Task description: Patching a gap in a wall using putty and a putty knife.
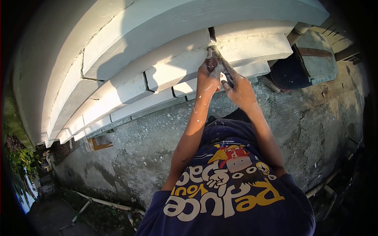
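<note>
Both my hands are raised together at the face of a white stepped moulding (177,67), close to a dark upright gap (212,34) between its pieces. My left hand (207,82) is closed around a reddish-brown handled tool (212,63) smeared with white paste. Against it, my right hand (241,94) grips a dark, narrow, flat-edged tool (227,66), also marked with white. The two tools meet or overlap just below the gap, and their working ends cannot be made out clearly. White spatter dots my left forearm.
Dark joints (149,82) split the lower moulding courses. A worn concrete floor (130,153) runs beneath. To the right sits a dark container (289,72) beside a greyish-green panel (321,59). Pale pipes (106,202) lie at lower left, near plants (23,157).
</note>
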`<state>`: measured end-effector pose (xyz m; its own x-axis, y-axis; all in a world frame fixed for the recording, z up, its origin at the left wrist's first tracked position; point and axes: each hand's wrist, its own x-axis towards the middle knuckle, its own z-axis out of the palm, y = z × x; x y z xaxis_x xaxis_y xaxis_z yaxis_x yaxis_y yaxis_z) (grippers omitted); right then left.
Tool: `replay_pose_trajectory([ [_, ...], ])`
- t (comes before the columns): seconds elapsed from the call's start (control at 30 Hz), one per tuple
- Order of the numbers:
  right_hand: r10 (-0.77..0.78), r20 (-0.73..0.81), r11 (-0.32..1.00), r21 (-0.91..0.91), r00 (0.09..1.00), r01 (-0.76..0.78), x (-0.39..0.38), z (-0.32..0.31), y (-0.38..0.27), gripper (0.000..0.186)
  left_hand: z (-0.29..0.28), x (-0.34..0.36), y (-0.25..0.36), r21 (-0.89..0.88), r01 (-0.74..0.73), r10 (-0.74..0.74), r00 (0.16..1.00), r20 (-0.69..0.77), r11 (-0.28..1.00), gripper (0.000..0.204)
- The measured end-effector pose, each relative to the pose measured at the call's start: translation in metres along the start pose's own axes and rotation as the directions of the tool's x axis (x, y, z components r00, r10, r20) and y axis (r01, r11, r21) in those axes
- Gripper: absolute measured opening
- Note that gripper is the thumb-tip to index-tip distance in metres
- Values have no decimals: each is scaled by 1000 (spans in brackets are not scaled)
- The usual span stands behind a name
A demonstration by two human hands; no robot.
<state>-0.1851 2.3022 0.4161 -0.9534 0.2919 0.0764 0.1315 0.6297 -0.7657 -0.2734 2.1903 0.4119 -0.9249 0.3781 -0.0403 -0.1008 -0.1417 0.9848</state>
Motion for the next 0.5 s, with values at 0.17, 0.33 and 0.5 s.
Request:
replay_pose_trajectory([
  [0.17, -61, -13, 989, 132, 998, 62, -22, -26, 22, 65, 24, -10, -4, -97, -74, 67, 995, -77, 992, 53],
  [0.33, -22, -24, 990, 141, 999, 25, -20, -65, 54, 61, 48, -11, -14, -153, -94, 77, 991, -112, 984, 55],
  [0.5, -76, 25, 994, 77, 997, 74, 13, -133, 79, 32, 87, 5, -18, -138, -137, 108, 973, -205, 981, 46],
])
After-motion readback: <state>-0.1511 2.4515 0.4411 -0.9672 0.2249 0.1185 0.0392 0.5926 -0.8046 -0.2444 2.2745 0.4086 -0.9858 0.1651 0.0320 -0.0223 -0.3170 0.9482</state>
